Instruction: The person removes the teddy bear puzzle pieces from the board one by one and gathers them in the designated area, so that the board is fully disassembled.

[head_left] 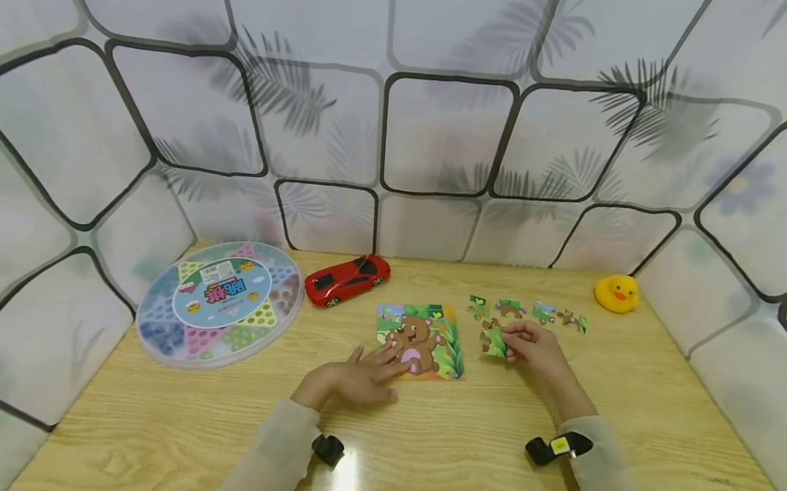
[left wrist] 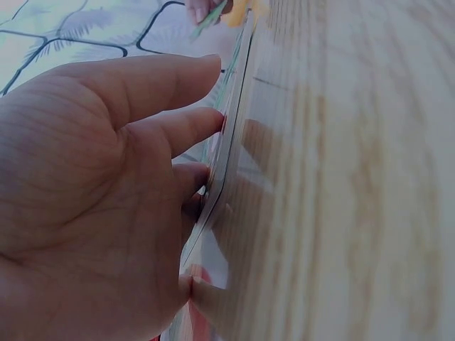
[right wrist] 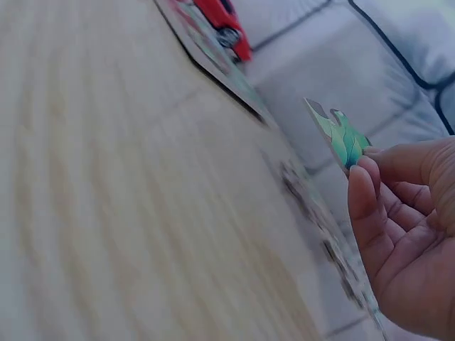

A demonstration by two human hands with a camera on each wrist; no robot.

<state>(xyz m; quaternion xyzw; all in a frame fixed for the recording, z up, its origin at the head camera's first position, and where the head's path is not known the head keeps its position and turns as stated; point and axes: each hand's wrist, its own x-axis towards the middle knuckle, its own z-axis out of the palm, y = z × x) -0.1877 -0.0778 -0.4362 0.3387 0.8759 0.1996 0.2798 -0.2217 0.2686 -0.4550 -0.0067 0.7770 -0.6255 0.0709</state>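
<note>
A square bear picture puzzle (head_left: 451, 354) lies flat on the table in the head view. My left hand (head_left: 366, 376) rests with spread fingers over its lower left corner; in the left wrist view the fingertips (left wrist: 212, 121) are at the puzzle's edge. To the right of the puzzle, my right hand (head_left: 534, 348) pinches a green jigsaw piece (head_left: 496, 343) between thumb and fingers. The right wrist view shows this piece (right wrist: 345, 142) raised above the tabletop and tilted. Several loose jigsaw pieces (head_left: 511, 308) lie in a row just beyond the right hand.
A red toy car (head_left: 347, 280) stands behind the puzzle to the left. Farther left is a round, clear-lidded board game (head_left: 287, 270) with a blue label. A yellow rubber duck (head_left: 616, 294) sits at the back right. Patterned cloth walls (head_left: 447, 138) enclose the wooden table (head_left: 424, 444).
</note>
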